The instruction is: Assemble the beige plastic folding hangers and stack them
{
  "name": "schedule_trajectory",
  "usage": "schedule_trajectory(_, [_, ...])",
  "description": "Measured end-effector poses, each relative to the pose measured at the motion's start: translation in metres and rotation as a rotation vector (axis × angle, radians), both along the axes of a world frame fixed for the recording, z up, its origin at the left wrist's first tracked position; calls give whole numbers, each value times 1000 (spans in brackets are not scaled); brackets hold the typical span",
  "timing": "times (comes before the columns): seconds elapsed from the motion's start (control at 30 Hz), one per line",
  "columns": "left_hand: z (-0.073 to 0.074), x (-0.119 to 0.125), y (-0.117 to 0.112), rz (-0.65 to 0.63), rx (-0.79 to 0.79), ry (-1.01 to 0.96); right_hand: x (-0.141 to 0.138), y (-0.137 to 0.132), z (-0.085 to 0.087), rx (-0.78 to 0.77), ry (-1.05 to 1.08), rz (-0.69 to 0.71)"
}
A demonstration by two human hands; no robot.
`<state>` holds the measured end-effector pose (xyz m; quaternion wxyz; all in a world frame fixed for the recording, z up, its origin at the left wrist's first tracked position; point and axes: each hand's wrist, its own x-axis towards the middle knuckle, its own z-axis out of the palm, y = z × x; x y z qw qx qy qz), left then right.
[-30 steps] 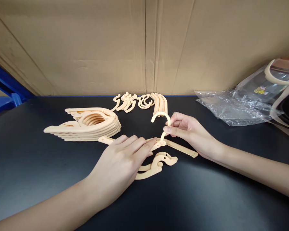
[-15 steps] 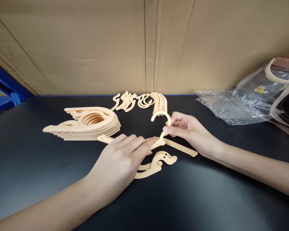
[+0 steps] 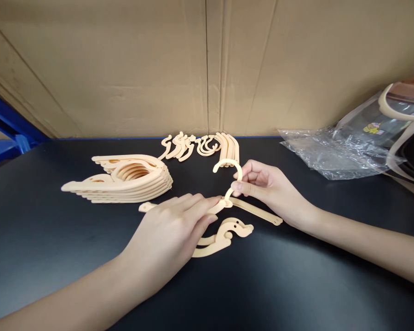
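Observation:
My right hand (image 3: 271, 186) pinches a cream plastic hanger hook (image 3: 240, 171) between thumb and fingers, its curve opening to the left. The hook's lower end meets the middle of a cream hanger body. One hanger arm (image 3: 258, 212) slopes down to the right on the table. My left hand (image 3: 172, 227) is closed over the other side, thumb and forefinger gripping the body beside the hook's base. A hanger arm end (image 3: 146, 207) sticks out left of the knuckles. Just in front lie loose curved pieces (image 3: 222, 236) with small dark holes, partly behind my left hand.
A stack of folded cream hangers (image 3: 148, 184) stands at the left of the black table (image 3: 262, 285). Behind are curved pieces (image 3: 183, 149), loose hooks (image 3: 205, 146) and straight pieces (image 3: 230, 149). A clear plastic bag (image 3: 334, 154) lies right; cardboard (image 3: 124, 69) rises behind.
The hook has shifted slightly left and down with my right fingers. My left thumb and forefinger have closed further around the hanger body beside the hook's base. The surrounding pieces stay put.

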<state>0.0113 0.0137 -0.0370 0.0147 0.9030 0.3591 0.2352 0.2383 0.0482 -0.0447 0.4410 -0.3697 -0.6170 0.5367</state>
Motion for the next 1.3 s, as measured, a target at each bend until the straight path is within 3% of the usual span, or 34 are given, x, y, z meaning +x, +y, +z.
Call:
schedule_trajectory(0.1, [4,-1,-2,69,-319,-151,1,-1,3,138,-178,-36])
schedule_trajectory(0.27, [11,-2,1,120,-886,-439,6,-1,14,445,-725,-4])
schedule_trajectory(0.4, [10,-6,9,44,-1141,-647,10,-1,19,554,-947,61])
schedule_trajectory(0.5, [11,-9,15,8,-1240,-711,12,-4,20,593,-1035,84])
schedule_trajectory(0.6, [16,-8,16,88,-1311,-713,10,-7,20,615,-1085,68])
schedule_trajectory(0.73, [23,-5,14,185,-1326,-770,8,-10,17,597,-1070,30])
schedule_trajectory(0.93, [24,-5,15,207,-1391,-803,7,-13,9,600,-989,-2])
schedule_trajectory(1.17, [24,-5,17,242,-1425,-808,4,-7,6,985,-980,26])
schedule_trajectory(1.3, [24,-5,16,219,-1437,-832,3,-3,5,1074,-1013,24])
